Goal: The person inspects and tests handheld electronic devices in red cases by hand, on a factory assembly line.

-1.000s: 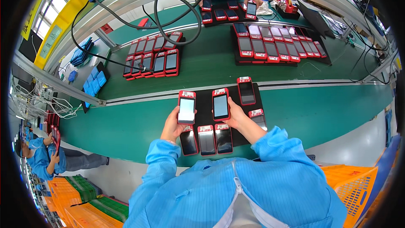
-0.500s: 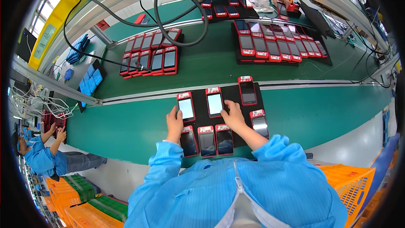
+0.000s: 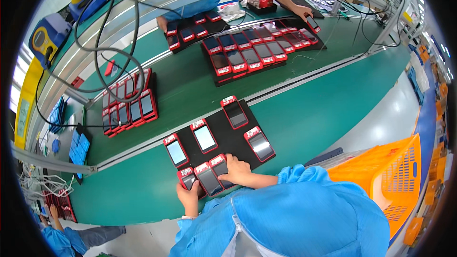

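Observation:
My left hand (image 3: 188,201) grips a red handheld terminal (image 3: 188,179) by its lower end, the thumb over its dark screen. My right hand (image 3: 239,170) curls over another red terminal (image 3: 218,163), its thumb across the screen and its fingers at the right edge. Between the hands lies a third dark-screened terminal (image 3: 208,180). Just beyond, on the black mat (image 3: 223,139), are two terminals with lit white screens, one on the left (image 3: 176,153) and one in the middle (image 3: 205,138). Two dark ones lie farther right, an upper (image 3: 235,115) and a lower (image 3: 260,144).
Stacked red terminals stand on the green belt at left (image 3: 128,107) and in rows at the far side (image 3: 247,54). Opposite, a co-worker's hand (image 3: 302,12) holds a terminal. Cables (image 3: 102,66) hang from a metal frame. An orange crate (image 3: 400,176) stands at right.
My view has turned and shifted. Both hands have moved from beside the lit terminals to the near row and taken hold of its outer two. The co-worker's hand now holds a terminal.

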The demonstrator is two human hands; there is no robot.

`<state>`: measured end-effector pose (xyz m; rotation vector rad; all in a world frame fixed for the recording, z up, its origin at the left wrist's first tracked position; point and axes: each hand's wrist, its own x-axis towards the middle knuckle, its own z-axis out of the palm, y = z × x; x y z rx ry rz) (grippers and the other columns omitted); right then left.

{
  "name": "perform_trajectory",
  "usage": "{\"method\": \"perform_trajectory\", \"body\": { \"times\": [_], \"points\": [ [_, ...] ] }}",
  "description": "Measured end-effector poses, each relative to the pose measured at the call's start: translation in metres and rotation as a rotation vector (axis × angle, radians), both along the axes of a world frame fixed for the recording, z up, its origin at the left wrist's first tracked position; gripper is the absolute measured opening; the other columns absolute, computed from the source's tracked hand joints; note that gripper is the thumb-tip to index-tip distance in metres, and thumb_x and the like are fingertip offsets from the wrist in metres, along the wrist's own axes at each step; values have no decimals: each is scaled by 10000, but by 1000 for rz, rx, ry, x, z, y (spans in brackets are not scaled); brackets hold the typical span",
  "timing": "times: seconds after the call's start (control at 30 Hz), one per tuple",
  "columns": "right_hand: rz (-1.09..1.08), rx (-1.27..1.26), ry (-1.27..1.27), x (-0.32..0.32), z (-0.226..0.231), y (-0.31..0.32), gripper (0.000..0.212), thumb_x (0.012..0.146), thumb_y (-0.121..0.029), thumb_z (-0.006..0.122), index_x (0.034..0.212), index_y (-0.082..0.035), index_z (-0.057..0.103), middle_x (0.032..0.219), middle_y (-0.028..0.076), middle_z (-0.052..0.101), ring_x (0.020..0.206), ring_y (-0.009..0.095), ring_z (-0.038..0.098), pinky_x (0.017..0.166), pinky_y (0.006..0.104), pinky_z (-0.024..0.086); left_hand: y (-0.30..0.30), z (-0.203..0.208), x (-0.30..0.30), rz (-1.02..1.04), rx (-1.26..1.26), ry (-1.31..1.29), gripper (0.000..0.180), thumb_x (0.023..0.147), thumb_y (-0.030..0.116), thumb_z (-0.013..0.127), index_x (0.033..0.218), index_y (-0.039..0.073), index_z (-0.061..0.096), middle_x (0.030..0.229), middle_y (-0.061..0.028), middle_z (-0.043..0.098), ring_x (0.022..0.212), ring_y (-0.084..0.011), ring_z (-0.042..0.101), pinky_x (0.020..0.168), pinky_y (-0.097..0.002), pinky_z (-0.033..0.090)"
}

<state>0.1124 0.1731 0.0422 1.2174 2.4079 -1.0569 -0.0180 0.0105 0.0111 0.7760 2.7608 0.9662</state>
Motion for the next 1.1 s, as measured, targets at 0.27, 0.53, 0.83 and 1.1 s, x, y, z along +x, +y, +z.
{"method": "perform_trajectory", "body": {
  "times": [0.27, 0.53, 0.83, 1.1],
  "points": [
    [-535, -1099, 853, 11, -19, 18, 445, 818, -131, 549, 1214, -19, 378, 1030, 138, 578, 921, 242, 587, 828, 367, 467, -4, 35, -18, 246, 1001, -1386, 346, 898, 197, 454, 1208, 52, 404, 1088, -188, 547, 963, -326, 564, 758, -439, 513],
    [-493, -1906, 1125, 13, 68, 47, 538, 881, -490, 348, 1128, -39, 506, 1003, 162, 587, 883, 280, 592, 787, 396, 482, 39, 102, -2, -109, 1391, -1881, 525, 926, 417, 260, 1307, 66, 345, 1276, -241, 396, 1104, -394, 451, 925, -522, 366],
    [-557, -2007, 1203, 21, 87, 48, 586, 891, -516, 286, 1161, -39, 492, 1042, 180, 561, 943, 307, 555, 848, 447, 439, 60, 129, 24, -95, 1296, -2151, 503, 903, 384, 321, 1294, 73, 376, 1291, -232, 377, 1113, -375, 425, 921, -511, 345],
    [-545, -2048, 1297, 24, 84, 51, 554, 895, -510, 301, 1139, -59, 509, 992, 160, 583, 872, 279, 577, 788, 416, 454, 54, 123, 28, -116, 1275, -1910, 491, 906, 359, 353, 1319, 95, 344, 1322, -264, 318, 1152, -401, 396, 942, -526, 332]
  ]
}}
